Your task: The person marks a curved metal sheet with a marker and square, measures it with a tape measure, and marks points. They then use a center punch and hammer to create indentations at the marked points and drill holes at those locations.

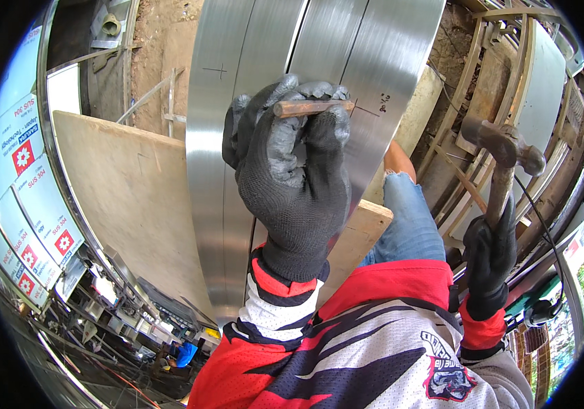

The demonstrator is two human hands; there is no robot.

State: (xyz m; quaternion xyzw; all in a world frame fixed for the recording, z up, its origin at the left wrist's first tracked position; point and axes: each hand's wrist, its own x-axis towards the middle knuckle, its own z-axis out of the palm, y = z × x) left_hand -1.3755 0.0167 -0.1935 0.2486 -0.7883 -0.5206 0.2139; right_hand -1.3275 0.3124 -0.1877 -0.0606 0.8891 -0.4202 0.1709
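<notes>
My left hand, in a black knitted glove with a grey coated palm, is closed around a short rusty metal punch. Its fingers rest over long brushed steel strips lying side by side. The punch's narrower end sits beside a drawn cross mark on the right-hand strip; whether it touches the metal I cannot tell. Another cross mark shows on the left strip. Off to the right, my right hand, also black-gloved, grips the handle of a hammer, whose head is raised.
A plywood board lies left of the strips. Film-covered sheets stand at the far left. Wooden frames and a pale panel crowd the right side, with a dark cable near my right hand. A person in blue is farther off, lower left.
</notes>
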